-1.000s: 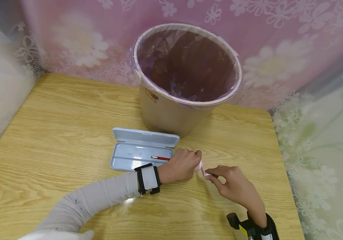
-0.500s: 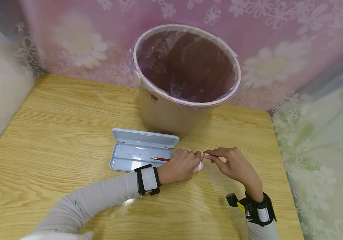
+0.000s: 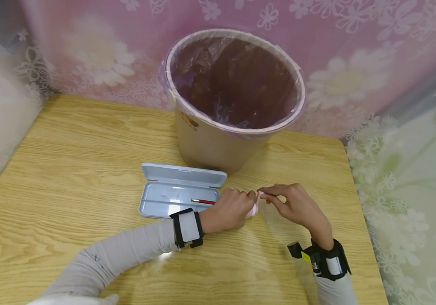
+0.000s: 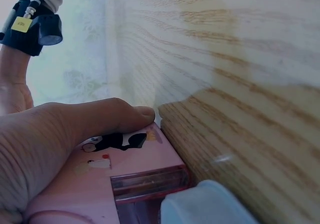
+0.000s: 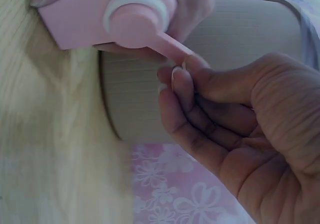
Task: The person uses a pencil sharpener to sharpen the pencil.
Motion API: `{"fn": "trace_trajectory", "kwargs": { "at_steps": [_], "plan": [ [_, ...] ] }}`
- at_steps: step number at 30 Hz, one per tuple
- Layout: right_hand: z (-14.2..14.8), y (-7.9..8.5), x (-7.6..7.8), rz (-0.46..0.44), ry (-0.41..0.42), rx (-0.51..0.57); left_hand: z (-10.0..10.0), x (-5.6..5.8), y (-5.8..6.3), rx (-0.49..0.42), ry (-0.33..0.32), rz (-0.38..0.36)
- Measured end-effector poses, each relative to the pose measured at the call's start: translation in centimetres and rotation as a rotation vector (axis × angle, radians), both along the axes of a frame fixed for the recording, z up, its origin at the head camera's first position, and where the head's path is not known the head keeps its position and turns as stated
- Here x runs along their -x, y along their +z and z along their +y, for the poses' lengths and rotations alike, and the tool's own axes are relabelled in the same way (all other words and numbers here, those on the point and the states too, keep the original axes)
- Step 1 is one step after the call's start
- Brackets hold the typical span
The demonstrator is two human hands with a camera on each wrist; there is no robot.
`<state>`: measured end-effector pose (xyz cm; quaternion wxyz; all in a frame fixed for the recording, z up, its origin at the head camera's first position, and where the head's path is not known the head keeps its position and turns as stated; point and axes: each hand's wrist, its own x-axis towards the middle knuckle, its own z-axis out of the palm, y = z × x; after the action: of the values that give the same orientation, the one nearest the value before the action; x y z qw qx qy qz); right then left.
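Observation:
My left hand (image 3: 230, 210) grips a pink crank pencil sharpener (image 4: 150, 156) on the table and hides most of it in the head view. In the left wrist view, the thumb lies over its top, which bears small printed figures. Between thumb and fingers my right hand (image 3: 298, 205) pinches the end of the sharpener's pink crank (image 5: 172, 48), which turns on a round hub with a white ring. The grip at the crank's end is hidden by the fingers. Just left of my left hand lies an open light-blue pencil case (image 3: 156, 207) holding a red pencil (image 3: 204, 201).
Behind the pencil case stands a tall beige bin (image 3: 218, 148) with a clear plastic liner. The wooden table (image 3: 88, 178) meets a pink flowered backdrop (image 3: 107, 46) at the back. Its right edge runs beyond my right hand.
My right hand has moved farther from my body, swinging the sharpener's crank from a low position to a raised one. My left hand keeps its hold in the same place.

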<state>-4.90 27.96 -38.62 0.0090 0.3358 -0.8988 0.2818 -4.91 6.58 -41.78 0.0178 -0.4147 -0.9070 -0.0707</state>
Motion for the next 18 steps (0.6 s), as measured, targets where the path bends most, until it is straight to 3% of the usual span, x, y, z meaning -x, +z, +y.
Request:
{"fn": "trace_trajectory", "kwargs": {
  "at_steps": [6,11,14,18],
  "plan": [
    [-0.3,-2.6,0.6,-0.087,-0.002,-0.054,0.3,-0.3,-0.1,0.018,0.002,0.002],
    [-0.6,-5.4,-1.4,-0.224,0.033,-0.051,0.4,-0.6,-0.1,0.025,0.015,0.004],
    [-0.8,-5.6,-2.9,-0.214,0.041,-0.014,0.3,-0.4,0.0,0.040,0.032,0.022],
    [-1.1,-4.2,-4.2,-0.203,0.069,-0.041,0.3,-0.3,0.1,0.032,0.031,0.033]
  ]
}}
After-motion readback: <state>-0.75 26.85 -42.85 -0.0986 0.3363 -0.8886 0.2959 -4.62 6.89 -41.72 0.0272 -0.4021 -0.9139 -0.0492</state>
